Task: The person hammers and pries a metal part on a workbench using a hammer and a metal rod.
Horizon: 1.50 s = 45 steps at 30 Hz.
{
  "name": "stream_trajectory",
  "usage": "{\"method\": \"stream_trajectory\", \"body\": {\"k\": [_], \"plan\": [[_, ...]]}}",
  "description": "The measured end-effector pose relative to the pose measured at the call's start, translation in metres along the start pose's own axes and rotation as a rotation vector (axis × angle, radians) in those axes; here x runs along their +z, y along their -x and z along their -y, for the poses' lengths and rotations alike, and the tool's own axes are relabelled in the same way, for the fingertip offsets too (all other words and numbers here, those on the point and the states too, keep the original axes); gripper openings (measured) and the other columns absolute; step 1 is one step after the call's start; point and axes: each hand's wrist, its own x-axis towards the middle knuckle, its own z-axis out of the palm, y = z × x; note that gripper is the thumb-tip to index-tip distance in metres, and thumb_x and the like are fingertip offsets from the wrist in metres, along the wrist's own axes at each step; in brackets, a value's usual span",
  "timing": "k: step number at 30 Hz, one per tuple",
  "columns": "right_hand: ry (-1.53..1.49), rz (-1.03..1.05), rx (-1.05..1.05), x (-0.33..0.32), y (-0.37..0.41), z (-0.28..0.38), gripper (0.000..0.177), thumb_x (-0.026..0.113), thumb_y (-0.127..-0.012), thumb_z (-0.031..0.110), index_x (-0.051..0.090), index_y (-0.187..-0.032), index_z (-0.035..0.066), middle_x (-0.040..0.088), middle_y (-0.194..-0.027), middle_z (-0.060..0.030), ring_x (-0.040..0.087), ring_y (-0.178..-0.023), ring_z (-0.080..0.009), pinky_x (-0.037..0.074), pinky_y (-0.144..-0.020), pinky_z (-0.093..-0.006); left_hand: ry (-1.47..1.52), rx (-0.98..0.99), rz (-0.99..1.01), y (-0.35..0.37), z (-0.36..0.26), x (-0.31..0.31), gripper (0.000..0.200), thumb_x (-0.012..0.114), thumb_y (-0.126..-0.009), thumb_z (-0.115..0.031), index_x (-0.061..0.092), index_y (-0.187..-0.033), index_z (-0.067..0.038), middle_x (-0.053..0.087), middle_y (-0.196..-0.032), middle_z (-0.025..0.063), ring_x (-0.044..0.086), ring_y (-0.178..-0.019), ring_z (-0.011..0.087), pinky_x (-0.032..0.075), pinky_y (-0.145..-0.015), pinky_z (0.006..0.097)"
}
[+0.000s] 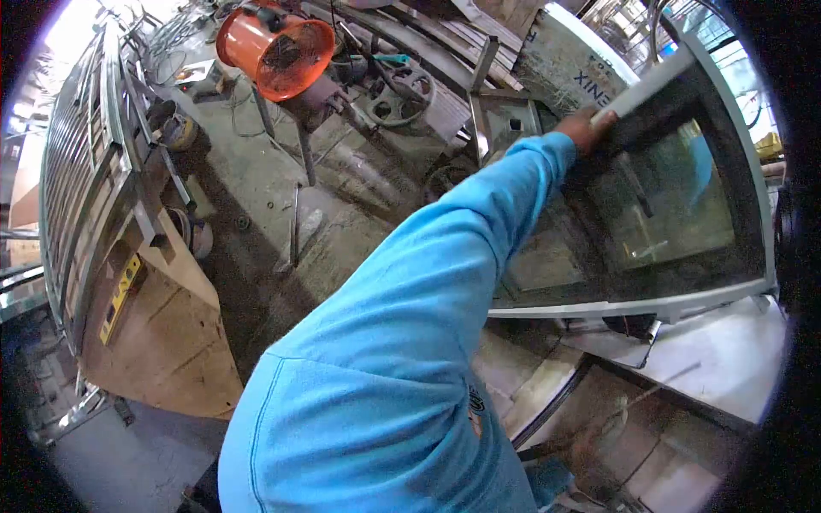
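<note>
Across comes the left arm, blue sleeve stretched to the upper right, left hand (585, 131) closed around the upper rail of the glazed frame (691, 301), fingers wrapped, pinching it; the right's fingers I can't make out. Pale outer edges, dark inner border, see-through panes, tilted above the white sheet's (723, 346) upper edge!

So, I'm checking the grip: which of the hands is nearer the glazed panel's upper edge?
Left. The left hand grips the glazed panel's upper edge; the right hand can't be clearly made out.
</note>
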Motion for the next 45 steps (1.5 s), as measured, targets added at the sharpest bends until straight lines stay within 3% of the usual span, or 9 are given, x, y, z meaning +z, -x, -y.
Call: {"method": "stream_trajectory", "body": {"k": [11, 20, 21, 25, 28, 31, 34, 37, 45], "plan": [[0.727, 0.102, -0.673, 0.010, -0.033, 0.071, 0.058, 0.059, -0.084, 0.046, 0.055, -0.117, -0.002, 0.059, -0.102, -0.0118, 0.057, -0.086, -0.0234, 0.047, -0.074, -0.0348, -0.691, 0.155, 0.254, -0.039, 0.065, -0.020, 0.052, 0.042, -0.092, -0.028, 0.025, -0.139, -0.012, 0.052, -0.120, 0.0235, 0.053, -0.106, 0.0378, 0.043, -0.089, 0.0414], [-0.429, 0.074, -0.154, 0.067, -0.003, 0.153, 0.057, 0.064, -0.081, 0.045, 0.057, -0.115, 0.000, 0.058, -0.106, -0.0091, 0.055, -0.090, -0.0189, 0.046, -0.076, -0.0330, -0.170, 0.143, 0.463, -0.062, 0.014, -0.072, 0.042, 0.049, -0.092, -0.038, 0.052, -0.119, -0.006, 0.057, -0.108, 0.0098, 0.057, -0.096, 0.0193, 0.048, -0.070, 0.0309], [-0.348, 0.043, -0.136, 0.065, 0.006, 0.144, 0.056, 0.063, -0.081, 0.045, 0.057, -0.115, 0.000, 0.058, -0.104, -0.0084, 0.055, -0.088, -0.0181, 0.046, -0.076, -0.0324, 0.532, -0.007, 0.419, -0.069, 0.040, -0.074, 0.039, 0.054, -0.089, -0.028, 0.051, -0.119, -0.004, 0.058, -0.104, 0.0105, 0.058, -0.083, 0.0214, 0.048, -0.069, 0.0344], [-0.078, 0.122, -0.197, 0.052, 0.035, 0.078, 0.051, 0.059, -0.085, 0.042, 0.054, -0.116, 0.002, 0.057, -0.093, -0.0066, 0.055, -0.078, -0.0154, 0.045, -0.070, -0.0303, -0.115, 0.480, 0.315, -0.051, 0.046, -0.130, 0.046, 0.059, -0.086, -0.028, 0.048, -0.122, -0.002, 0.062, -0.106, 0.0120, 0.061, -0.096, 0.0233, 0.050, -0.083, 0.0343], [0.177, 0.298, -0.538, 0.057, 0.073, 0.063, 0.050, 0.054, -0.089, 0.033, 0.042, -0.127, 0.003, 0.055, -0.089, -0.0080, 0.055, -0.073, -0.0147, 0.045, -0.066, -0.0287, 0.509, 0.089, -0.015, 0.044, 0.031, -0.143, 0.041, 0.067, -0.079, -0.024, 0.056, -0.114, -0.006, 0.061, -0.108, 0.0136, 0.059, -0.097, 0.0278, 0.050, -0.083, 0.0366], [0.246, 0.697, -0.219, 0.104, 0.137, 0.133, 0.051, 0.054, -0.090, 0.024, 0.035, -0.132, 0.001, 0.055, -0.097, -0.0098, 0.055, -0.074, -0.0158, 0.047, -0.062, -0.0269, 0.234, -0.100, 0.092, 0.158, 0.079, -0.154, 0.034, 0.061, -0.087, -0.025, 0.056, -0.112, -0.003, 0.060, -0.111, 0.0069, 0.055, -0.099, 0.0175, 0.046, -0.084, 0.0326], [0.194, 0.856, -0.517, 0.167, 0.152, 0.134, 0.042, 0.056, -0.089, 0.027, 0.046, -0.119, 0.001, 0.058, -0.103, -0.0102, 0.056, -0.078, -0.0145, 0.046, -0.054, -0.0282, 0.067, -0.371, 0.477, 0.258, 0.078, -0.140, 0.056, 0.059, -0.085, -0.041, 0.048, -0.124, -0.003, 0.055, -0.120, 0.0126, 0.051, -0.109, 0.0219, 0.040, -0.096, 0.0340], [0.296, 1.089, -1.027, 0.229, 0.158, 0.128, 0.035, 0.058, -0.087, 0.036, 0.057, -0.097, 0.003, 0.062, -0.083, -0.0115, 0.057, -0.062, -0.0176, 0.045, -0.052, -0.0314, 0.023, -0.302, 0.581, 0.307, 0.066, -0.132, 0.070, 0.050, -0.087, -0.050, 0.033, -0.136, -0.003, 0.043, -0.133, 0.0158, 0.040, -0.123, 0.0243, 0.030, -0.105, 0.0348], [0.264, 1.341, -0.951, 0.383, 0.254, 0.215, 0.035, 0.058, -0.087, 0.038, 0.060, -0.096, 0.004, 0.063, -0.087, -0.0127, 0.061, -0.083, -0.0258, 0.047, -0.072, -0.0363, 0.641, -0.251, 0.030, 0.261, 0.059, -0.200, 0.048, 0.036, -0.098, -0.030, 0.026, -0.139, -0.007, 0.032, -0.140, 0.0097, 0.036, -0.127, 0.0225, 0.032, -0.103, 0.0335]]}}
